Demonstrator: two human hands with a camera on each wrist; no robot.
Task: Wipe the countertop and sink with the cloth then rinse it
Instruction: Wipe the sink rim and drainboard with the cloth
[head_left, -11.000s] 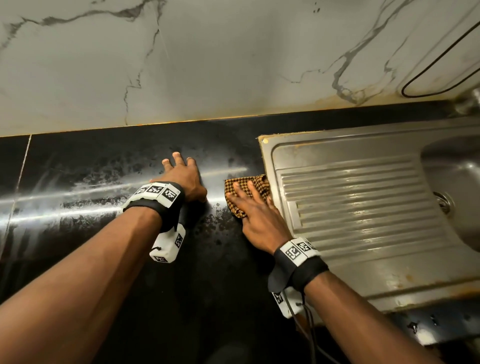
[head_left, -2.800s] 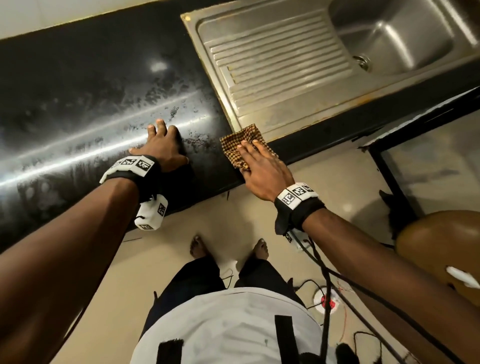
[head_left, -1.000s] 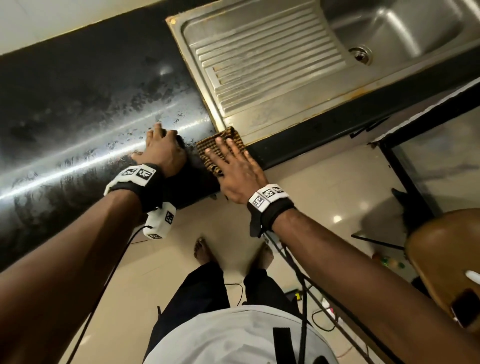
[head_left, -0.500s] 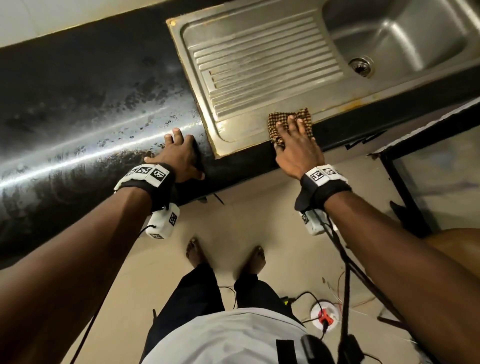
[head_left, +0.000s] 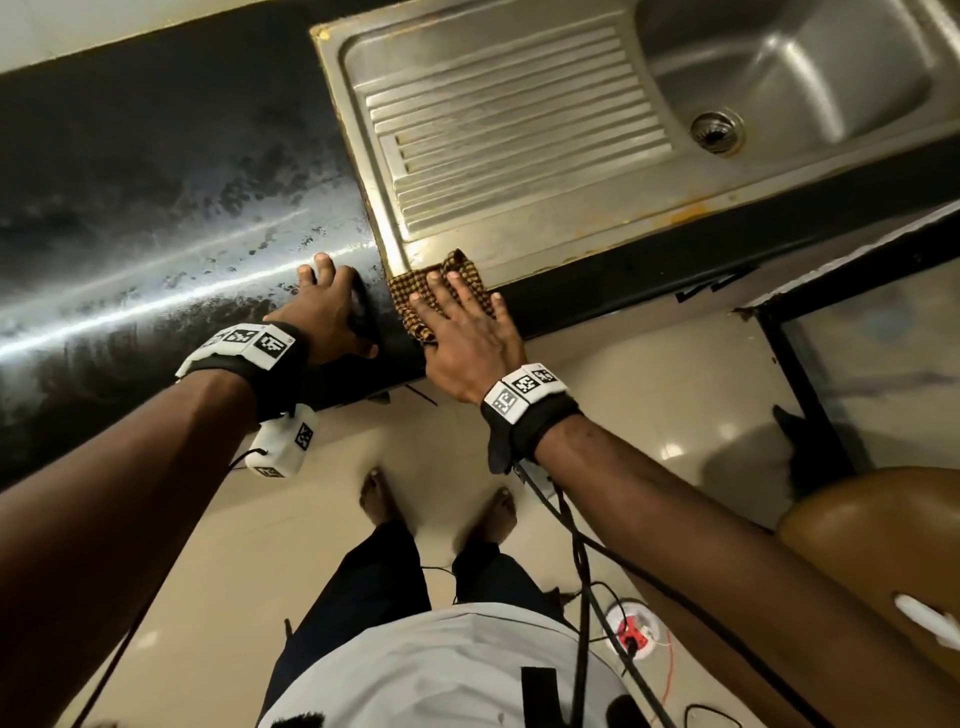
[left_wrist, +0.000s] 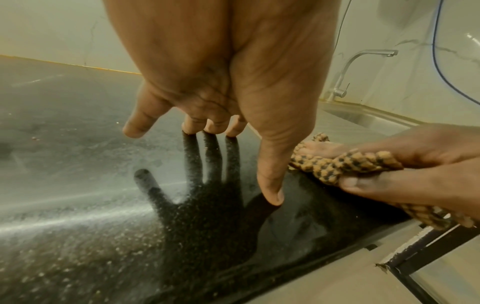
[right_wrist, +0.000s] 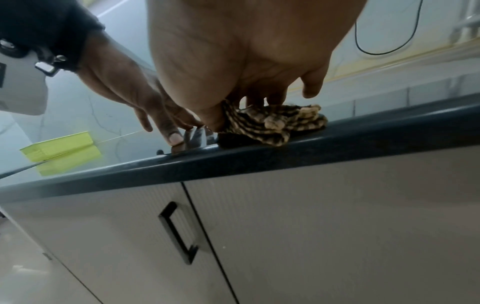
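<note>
The cloth (head_left: 436, 291) is a bumpy woven rag with brown and tan checks. It lies bunched at the front edge of the shiny black countertop (head_left: 156, 208), right by the corner of the steel sink (head_left: 519, 130). Its long side runs along that front edge. The right hand (head_left: 467, 332) presses flat on it, fingers straight and spread. The left hand (head_left: 327, 306) rests just beside it on the wet, speckled stone, fingers straight, holding nothing.
</note>
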